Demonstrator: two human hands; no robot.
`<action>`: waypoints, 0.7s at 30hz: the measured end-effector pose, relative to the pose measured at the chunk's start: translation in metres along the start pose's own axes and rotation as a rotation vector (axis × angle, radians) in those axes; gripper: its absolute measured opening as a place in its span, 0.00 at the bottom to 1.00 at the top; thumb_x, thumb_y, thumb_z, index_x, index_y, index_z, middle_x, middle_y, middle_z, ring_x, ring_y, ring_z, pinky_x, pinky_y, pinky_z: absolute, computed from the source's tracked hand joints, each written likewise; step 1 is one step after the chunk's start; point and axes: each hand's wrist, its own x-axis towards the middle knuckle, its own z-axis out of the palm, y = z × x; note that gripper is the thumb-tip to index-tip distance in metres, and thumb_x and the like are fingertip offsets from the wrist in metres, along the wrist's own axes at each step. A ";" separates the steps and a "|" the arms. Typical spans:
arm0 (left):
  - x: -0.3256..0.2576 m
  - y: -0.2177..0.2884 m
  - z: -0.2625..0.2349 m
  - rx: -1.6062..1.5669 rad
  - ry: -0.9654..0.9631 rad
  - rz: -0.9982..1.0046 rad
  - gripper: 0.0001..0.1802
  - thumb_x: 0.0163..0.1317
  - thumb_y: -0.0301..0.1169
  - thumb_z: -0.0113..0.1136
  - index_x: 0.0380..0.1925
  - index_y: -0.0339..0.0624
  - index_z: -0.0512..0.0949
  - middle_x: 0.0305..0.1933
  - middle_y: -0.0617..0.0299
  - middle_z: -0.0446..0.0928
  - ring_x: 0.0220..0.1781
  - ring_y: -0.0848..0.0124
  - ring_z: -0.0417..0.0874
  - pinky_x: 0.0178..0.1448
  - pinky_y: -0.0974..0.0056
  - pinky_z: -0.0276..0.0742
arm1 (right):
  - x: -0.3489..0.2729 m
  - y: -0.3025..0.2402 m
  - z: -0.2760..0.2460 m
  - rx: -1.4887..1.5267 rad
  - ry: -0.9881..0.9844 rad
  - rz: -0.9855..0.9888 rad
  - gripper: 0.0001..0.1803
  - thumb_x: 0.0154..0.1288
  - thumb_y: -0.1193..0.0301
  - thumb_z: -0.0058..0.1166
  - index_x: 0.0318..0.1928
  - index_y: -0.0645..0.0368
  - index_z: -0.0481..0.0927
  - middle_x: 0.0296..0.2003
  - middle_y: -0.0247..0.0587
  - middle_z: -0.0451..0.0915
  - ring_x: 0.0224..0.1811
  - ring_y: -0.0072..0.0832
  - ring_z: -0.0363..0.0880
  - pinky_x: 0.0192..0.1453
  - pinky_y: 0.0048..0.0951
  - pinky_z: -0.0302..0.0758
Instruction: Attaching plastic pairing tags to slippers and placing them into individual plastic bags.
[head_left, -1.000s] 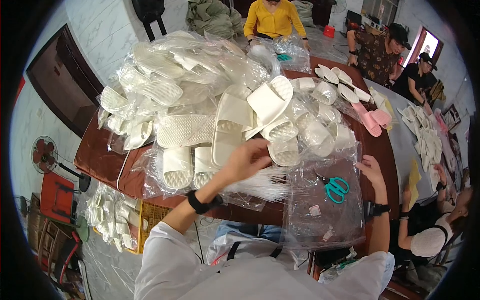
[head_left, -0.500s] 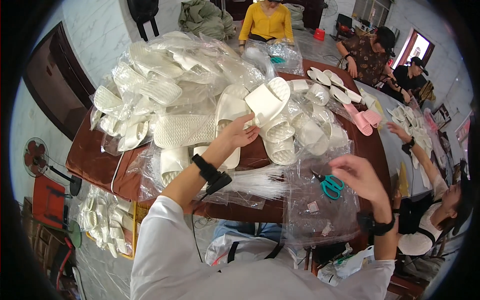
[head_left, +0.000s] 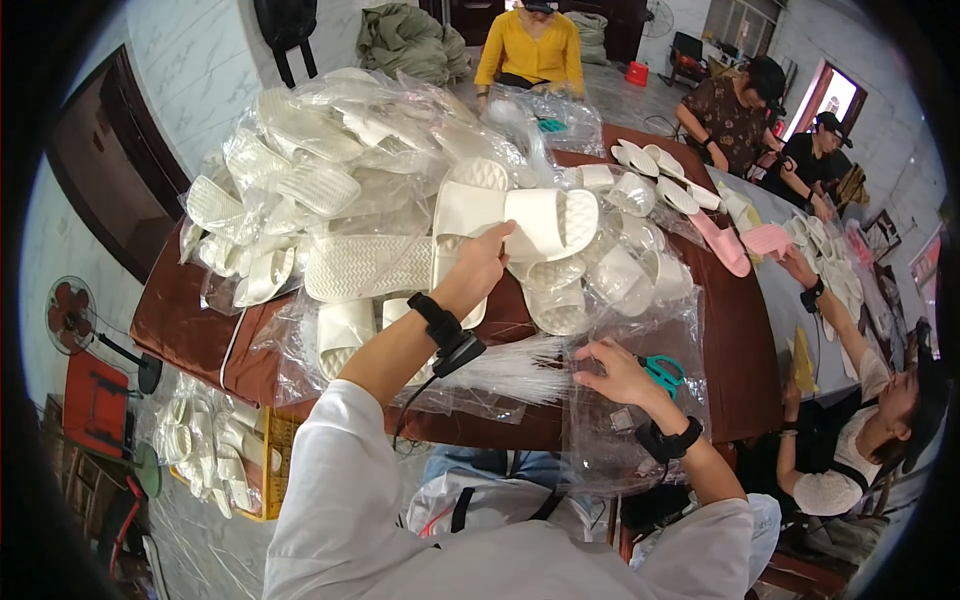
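Our left hand (head_left: 482,262) is clamping a likely light, soft slipper (head_left: 565,222) near its strap (head_left: 530,216), right hand (head_left: 622,376) spread.

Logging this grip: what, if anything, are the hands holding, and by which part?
The left hand holds a white slide slipper near the rear edge of its strap; the right hand appears empty.

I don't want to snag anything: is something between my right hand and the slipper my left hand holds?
Yes: other white slippers lie between your right hand and the held slipper. Nothing visible hangs above them, so passing over looks possible.
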 end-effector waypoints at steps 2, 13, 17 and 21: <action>0.011 0.018 0.021 -0.457 0.337 -0.473 0.10 0.59 0.35 0.69 0.38 0.48 0.79 0.37 0.67 0.74 0.33 0.78 0.70 0.38 0.71 0.67 | 0.000 0.004 -0.003 0.020 -0.008 0.031 0.22 0.59 0.61 0.64 0.51 0.57 0.77 0.44 0.47 0.75 0.47 0.41 0.75 0.53 0.39 0.73; -0.101 0.130 0.062 -0.460 0.229 -0.410 0.12 0.63 0.31 0.65 0.44 0.44 0.76 0.41 0.67 0.76 0.39 0.76 0.75 0.38 0.72 0.72 | 0.002 -0.075 -0.028 0.692 0.218 0.022 0.45 0.57 0.67 0.70 0.69 0.57 0.56 0.58 0.41 0.68 0.60 0.35 0.70 0.53 0.40 0.78; -0.142 0.133 0.069 -0.412 0.070 -0.366 0.15 0.64 0.34 0.64 0.48 0.44 0.76 0.45 0.66 0.77 0.43 0.74 0.75 0.44 0.67 0.72 | -0.004 -0.104 -0.018 0.922 0.287 -0.135 0.44 0.61 0.70 0.66 0.71 0.61 0.52 0.62 0.43 0.66 0.65 0.33 0.66 0.55 0.35 0.78; -0.183 0.136 0.074 -0.400 0.003 -0.457 0.15 0.63 0.35 0.65 0.48 0.43 0.76 0.45 0.64 0.78 0.44 0.73 0.78 0.47 0.66 0.75 | -0.016 -0.118 -0.018 1.139 0.366 0.102 0.31 0.67 0.66 0.61 0.65 0.64 0.64 0.56 0.41 0.74 0.56 0.26 0.75 0.51 0.28 0.80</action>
